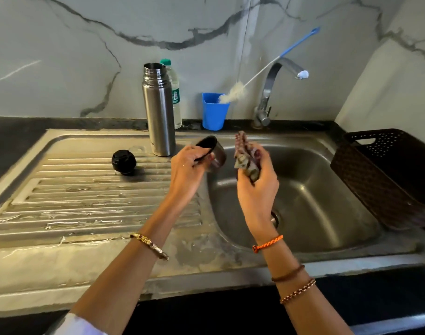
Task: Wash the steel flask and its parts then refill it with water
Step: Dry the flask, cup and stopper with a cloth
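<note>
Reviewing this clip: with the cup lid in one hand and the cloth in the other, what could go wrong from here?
1. The left hand holds the cup lid over the sink edge; if wet, it may slip into the basin.
2. The open steel flask stands upright on the draining board near that elbow's path; a bump could topple it.
3. The black stopper sits on sloped ridges and might roll.

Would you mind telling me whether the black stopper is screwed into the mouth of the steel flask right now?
No, the black stopper lies on the draining board to the left of the steel flask, whose mouth stands open.
</note>
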